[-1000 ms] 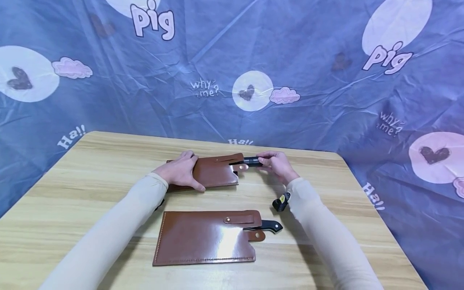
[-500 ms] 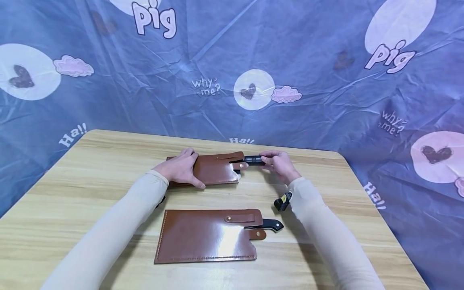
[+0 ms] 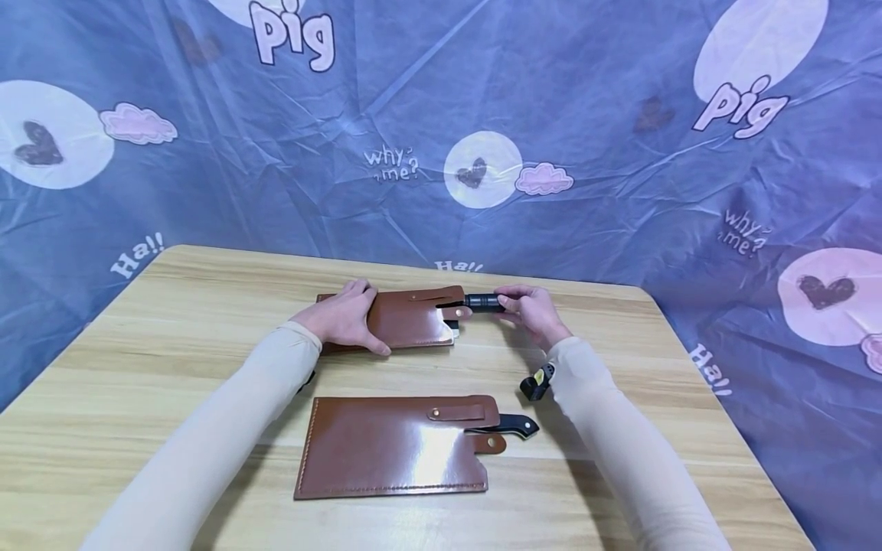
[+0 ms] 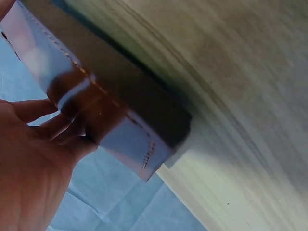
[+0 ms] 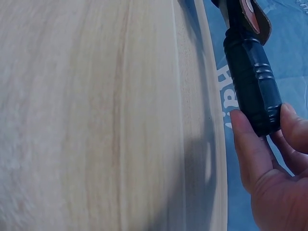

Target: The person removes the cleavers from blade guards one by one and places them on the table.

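My left hand (image 3: 347, 317) grips the closed end of a brown leather knife sheath (image 3: 413, 319), thumb at its near edge and fingers over the far one. In the left wrist view, the fingers press on the stitched sheath (image 4: 103, 110), which looks tilted off the wood. My right hand (image 3: 530, 312) pinches the end of a black knife handle (image 3: 482, 303) that sticks out of the sheath's mouth. A small strip of blade (image 3: 455, 329) shows below the snap tab; the rest is hidden inside. In the right wrist view, thumb and fingers hold the ribbed handle (image 5: 254, 84) by its butt.
A second brown sheath (image 3: 386, 448) lies flat nearer to me, with a black riveted knife handle (image 3: 517, 425) projecting from its right end. Both rest on a light wooden table (image 3: 207, 306). A blue patterned cloth (image 3: 413, 92) hangs behind the table's far edge.
The right hand and the handle have shifted slightly to the right, and a little more blade shows at the sheath's mouth. The left hand keeps its grip; the near sheath lies as before.
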The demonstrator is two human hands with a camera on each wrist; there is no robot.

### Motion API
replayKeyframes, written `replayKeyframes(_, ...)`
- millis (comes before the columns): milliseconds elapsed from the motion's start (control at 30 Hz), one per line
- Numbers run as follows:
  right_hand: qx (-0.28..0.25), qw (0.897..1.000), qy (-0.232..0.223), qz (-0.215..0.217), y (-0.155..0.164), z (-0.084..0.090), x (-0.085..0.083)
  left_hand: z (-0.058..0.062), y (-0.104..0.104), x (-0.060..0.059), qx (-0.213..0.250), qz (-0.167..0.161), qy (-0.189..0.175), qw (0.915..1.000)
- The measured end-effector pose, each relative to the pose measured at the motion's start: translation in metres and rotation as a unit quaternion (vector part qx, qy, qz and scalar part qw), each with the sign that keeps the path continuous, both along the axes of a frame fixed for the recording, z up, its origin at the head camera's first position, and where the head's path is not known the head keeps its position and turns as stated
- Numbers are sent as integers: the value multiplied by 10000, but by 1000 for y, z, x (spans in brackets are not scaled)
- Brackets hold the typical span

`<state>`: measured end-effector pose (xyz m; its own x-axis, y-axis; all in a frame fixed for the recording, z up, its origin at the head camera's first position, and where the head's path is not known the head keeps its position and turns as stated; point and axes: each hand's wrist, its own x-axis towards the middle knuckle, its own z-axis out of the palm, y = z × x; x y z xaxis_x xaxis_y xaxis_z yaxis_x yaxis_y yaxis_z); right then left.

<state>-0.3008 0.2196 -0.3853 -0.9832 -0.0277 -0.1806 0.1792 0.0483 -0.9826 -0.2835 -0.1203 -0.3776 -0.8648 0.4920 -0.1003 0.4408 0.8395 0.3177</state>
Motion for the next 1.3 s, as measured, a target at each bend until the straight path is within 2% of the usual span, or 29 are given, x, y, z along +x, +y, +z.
replayKeyframes(400, -90, 9996, 251, -87, 1, 0, 0, 3, -1, -1, 69, 21, -1, 10000)
replayKeyframes(800, -145, 9995, 218, -201, 4, 1, 0, 3, 2, -7, 116, -92, 6, 9999)
replayKeyframes(1300, -166, 9993, 149, -283, 9, 2, 3, 0, 0, -7, 170, -197, 87, 9996)
